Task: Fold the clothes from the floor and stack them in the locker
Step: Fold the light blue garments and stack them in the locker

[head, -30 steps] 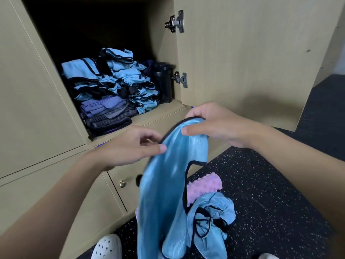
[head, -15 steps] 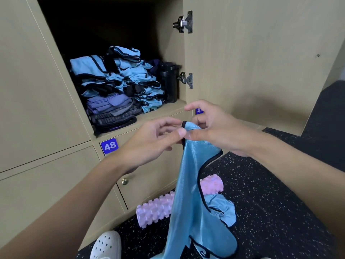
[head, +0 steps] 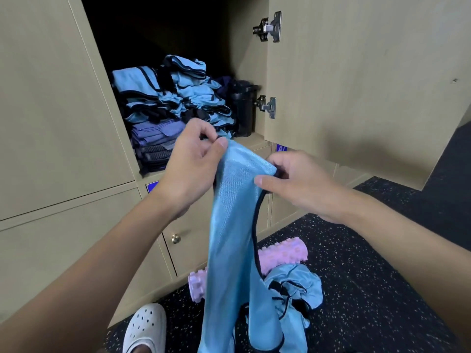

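Note:
A light blue vest with black trim (head: pixel 233 225) hangs down in front of me. My left hand (head: pixel 190 169) pinches its top left corner, and my right hand (head: pixel 298 182) pinches the top right corner, so the top edge is stretched between them. More crumpled blue clothes (head: pixel 293 294) lie on the dark floor below. The open locker (head: pixel 254 142) behind my hands holds stacks of folded blue clothes (head: pixel 178 95) on top of folded purple and grey ones (head: pixel 155 141).
A black bottle (head: pixel 242 108) stands at the locker's right side. The locker door (head: pixel 356 72) is swung open to the right. A pink foam roller (head: pixel 280 253) lies on the speckled floor by the lower lockers. My white clog (head: pixel 145 329) shows at the bottom.
My hands have drawn apart, spreading the vest's top edge. The left hand rose toward the locker shelf; the right hand moved right and down.

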`<action>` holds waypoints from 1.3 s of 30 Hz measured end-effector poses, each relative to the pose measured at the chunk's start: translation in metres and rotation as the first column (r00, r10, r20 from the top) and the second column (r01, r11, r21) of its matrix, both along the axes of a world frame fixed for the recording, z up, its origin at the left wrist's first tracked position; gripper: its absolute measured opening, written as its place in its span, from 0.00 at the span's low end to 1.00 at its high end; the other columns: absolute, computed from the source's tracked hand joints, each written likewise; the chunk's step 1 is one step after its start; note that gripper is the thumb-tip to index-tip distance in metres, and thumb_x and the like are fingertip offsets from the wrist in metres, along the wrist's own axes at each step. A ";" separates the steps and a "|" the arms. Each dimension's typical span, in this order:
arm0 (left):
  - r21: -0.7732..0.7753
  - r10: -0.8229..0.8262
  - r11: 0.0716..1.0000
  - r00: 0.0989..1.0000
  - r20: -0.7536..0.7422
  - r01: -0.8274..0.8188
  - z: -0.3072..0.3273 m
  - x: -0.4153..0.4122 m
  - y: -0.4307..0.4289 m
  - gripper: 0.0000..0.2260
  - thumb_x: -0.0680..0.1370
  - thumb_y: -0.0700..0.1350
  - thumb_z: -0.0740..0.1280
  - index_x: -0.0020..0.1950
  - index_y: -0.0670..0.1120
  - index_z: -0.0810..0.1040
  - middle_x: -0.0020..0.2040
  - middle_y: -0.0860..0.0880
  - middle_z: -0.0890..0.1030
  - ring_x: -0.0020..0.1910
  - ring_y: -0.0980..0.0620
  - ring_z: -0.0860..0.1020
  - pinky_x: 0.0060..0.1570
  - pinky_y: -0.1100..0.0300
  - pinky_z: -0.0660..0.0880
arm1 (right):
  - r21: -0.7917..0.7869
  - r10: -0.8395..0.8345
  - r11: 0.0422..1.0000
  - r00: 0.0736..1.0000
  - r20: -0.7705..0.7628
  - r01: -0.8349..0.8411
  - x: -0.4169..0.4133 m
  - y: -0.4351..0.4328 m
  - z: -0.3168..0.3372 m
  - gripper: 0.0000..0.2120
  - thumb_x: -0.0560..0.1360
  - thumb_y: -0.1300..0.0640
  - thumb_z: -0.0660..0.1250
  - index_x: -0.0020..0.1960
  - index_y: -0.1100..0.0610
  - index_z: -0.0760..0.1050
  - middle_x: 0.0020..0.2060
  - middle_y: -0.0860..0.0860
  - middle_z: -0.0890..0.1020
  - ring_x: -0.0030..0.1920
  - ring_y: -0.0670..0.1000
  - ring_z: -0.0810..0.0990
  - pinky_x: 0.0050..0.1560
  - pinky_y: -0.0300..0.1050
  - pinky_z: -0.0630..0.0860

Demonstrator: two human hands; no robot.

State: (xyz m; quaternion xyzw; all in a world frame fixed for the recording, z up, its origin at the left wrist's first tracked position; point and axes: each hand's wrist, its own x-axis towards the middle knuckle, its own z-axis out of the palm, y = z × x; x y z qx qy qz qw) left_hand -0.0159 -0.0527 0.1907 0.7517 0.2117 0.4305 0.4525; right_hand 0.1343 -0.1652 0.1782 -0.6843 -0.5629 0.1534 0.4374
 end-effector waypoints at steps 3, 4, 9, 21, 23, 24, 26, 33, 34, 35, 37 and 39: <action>-0.015 -0.013 1.000 1.000 -0.021 0.013 0.001 0.000 -0.003 0.04 0.84 0.45 0.61 0.58 0.47 0.69 0.40 0.43 0.74 0.35 0.48 0.68 0.33 0.57 0.67 | 0.101 0.018 0.995 0.996 -0.089 -0.009 -0.005 0.004 0.001 0.09 0.77 0.60 0.69 0.45 0.67 0.75 0.44 0.67 0.81 0.45 0.66 0.81 0.51 0.63 0.79; 0.016 -0.033 0.999 0.997 -0.068 0.034 0.002 -0.001 -0.005 0.08 0.82 0.48 0.65 0.60 0.48 0.71 0.43 0.45 0.77 0.37 0.49 0.72 0.35 0.59 0.70 | 0.122 0.015 0.993 0.994 -0.111 -0.002 -0.007 0.005 0.002 0.09 0.78 0.60 0.69 0.45 0.67 0.75 0.44 0.67 0.81 0.45 0.66 0.81 0.51 0.62 0.80; 0.146 -0.097 0.980 0.969 -0.227 0.133 0.013 -0.006 -0.009 0.05 0.76 0.46 0.74 0.44 0.45 0.83 0.35 0.48 0.80 0.34 0.56 0.75 0.34 0.61 0.72 | 0.163 0.035 0.987 0.980 -0.194 -0.003 -0.014 0.006 0.001 0.06 0.78 0.60 0.69 0.48 0.64 0.76 0.42 0.65 0.82 0.39 0.52 0.78 0.45 0.55 0.79; 0.198 -0.155 0.959 0.958 -0.240 0.205 0.016 -0.008 -0.019 0.05 0.74 0.42 0.76 0.40 0.47 0.82 0.34 0.55 0.80 0.32 0.61 0.75 0.35 0.72 0.70 | 0.110 0.107 0.990 0.969 -0.222 -0.084 -0.024 0.006 -0.013 0.09 0.79 0.61 0.67 0.50 0.69 0.76 0.38 0.60 0.80 0.40 0.50 0.73 0.44 0.51 0.71; 0.216 -0.119 0.962 0.970 -0.213 0.166 0.013 -0.009 -0.016 0.12 0.76 0.40 0.74 0.34 0.49 0.79 0.29 0.55 0.75 0.28 0.59 0.70 0.30 0.68 0.67 | 0.098 0.113 0.991 0.964 -0.241 -0.092 -0.025 0.005 -0.015 0.08 0.78 0.61 0.68 0.51 0.66 0.78 0.43 0.64 0.83 0.41 0.51 0.76 0.48 0.52 0.75; 0.238 -0.081 0.963 0.978 -0.191 0.126 0.012 -0.009 -0.013 0.10 0.77 0.41 0.73 0.36 0.46 0.79 0.31 0.52 0.76 0.30 0.57 0.70 0.30 0.64 0.68 | 0.088 0.122 0.991 0.960 -0.254 -0.102 -0.026 0.004 -0.015 0.06 0.78 0.61 0.68 0.51 0.65 0.79 0.43 0.62 0.83 0.41 0.49 0.78 0.49 0.49 0.75; 0.224 -0.031 0.973 0.991 -0.132 0.061 0.011 -0.010 -0.011 0.07 0.80 0.42 0.69 0.43 0.42 0.76 0.38 0.46 0.83 0.35 0.48 0.77 0.35 0.53 0.74 | 0.065 0.135 0.990 0.956 -0.262 -0.122 -0.025 0.004 -0.015 0.04 0.78 0.62 0.68 0.50 0.62 0.80 0.40 0.56 0.83 0.39 0.45 0.79 0.47 0.41 0.75; 0.169 0.123 0.979 0.992 -0.030 -0.116 0.015 -0.014 0.000 0.06 0.83 0.40 0.61 0.47 0.48 0.71 0.30 0.52 0.75 0.31 0.58 0.73 0.38 0.63 0.71 | -0.030 0.130 0.990 0.979 -0.154 -0.136 -0.016 0.001 -0.017 0.03 0.77 0.59 0.71 0.45 0.59 0.79 0.36 0.48 0.79 0.35 0.42 0.74 0.40 0.33 0.70; 0.229 0.126 0.967 0.990 -0.067 -0.108 0.014 -0.014 0.001 0.05 0.82 0.42 0.64 0.46 0.50 0.73 0.32 0.51 0.74 0.30 0.59 0.72 0.36 0.64 0.70 | -0.036 0.133 0.990 0.982 -0.132 -0.139 -0.016 0.001 -0.016 0.03 0.77 0.59 0.70 0.45 0.59 0.79 0.36 0.48 0.79 0.35 0.42 0.74 0.39 0.33 0.70; 0.305 0.130 0.949 0.979 -0.159 -0.076 0.013 -0.015 0.002 0.03 0.80 0.47 0.67 0.46 0.52 0.75 0.33 0.52 0.75 0.30 0.59 0.72 0.34 0.63 0.70 | -0.038 0.134 0.990 0.984 -0.116 -0.139 -0.016 0.000 -0.016 0.03 0.77 0.60 0.70 0.45 0.58 0.79 0.36 0.49 0.79 0.34 0.42 0.73 0.38 0.34 0.69; 0.438 0.171 0.898 0.880 -0.443 0.046 0.010 -0.019 0.004 0.12 0.72 0.61 0.73 0.50 0.57 0.79 0.36 0.59 0.78 0.32 0.62 0.74 0.35 0.59 0.73 | -0.032 0.128 0.991 0.987 -0.097 -0.131 -0.014 0.000 -0.014 0.04 0.78 0.59 0.69 0.45 0.59 0.79 0.36 0.51 0.79 0.35 0.43 0.73 0.38 0.38 0.68; 0.470 0.191 0.867 0.761 -0.620 0.166 0.006 -0.022 0.005 0.20 0.68 0.68 0.72 0.53 0.58 0.82 0.42 0.61 0.81 0.39 0.61 0.77 0.42 0.58 0.74 | -0.026 0.112 0.993 0.991 -0.075 -0.114 -0.011 -0.002 -0.013 0.05 0.78 0.59 0.68 0.46 0.60 0.80 0.38 0.55 0.80 0.37 0.45 0.74 0.41 0.41 0.68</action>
